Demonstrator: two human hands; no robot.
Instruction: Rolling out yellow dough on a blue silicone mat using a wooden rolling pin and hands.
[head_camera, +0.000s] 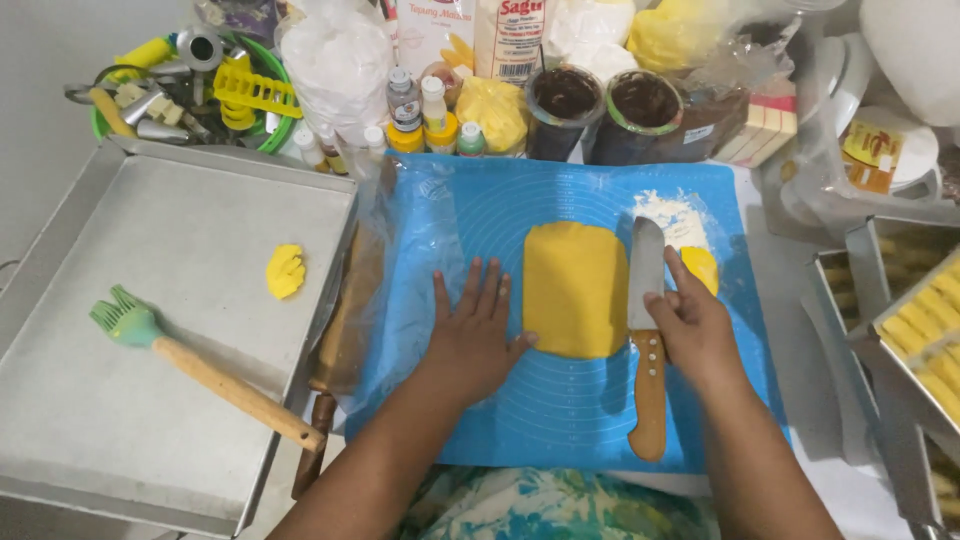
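Two hands are counted: left hand (472, 335) is spread flat on the blue mat (560, 420). One knife (646, 330) is pressed by the right hand (693, 325) against one yellow dough slab (575, 288) mid-mat.

I see bright, even light from overhead. Shadows stay soft. Glare marks the metal tray (180, 400); edges blur slightly.

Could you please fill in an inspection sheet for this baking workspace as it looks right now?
Surface: blue mat, flour patch at the far right.
Job's things: yellow dough slab; knife lying along its right edge.
Clutter: tray holding a silicone brush and a dough piece; bottles, jars, bags behind.
Grips: left hand flat on the mat; right hand on the knife.
Cables: nothing seen.
Surroundings: filled trays at right.
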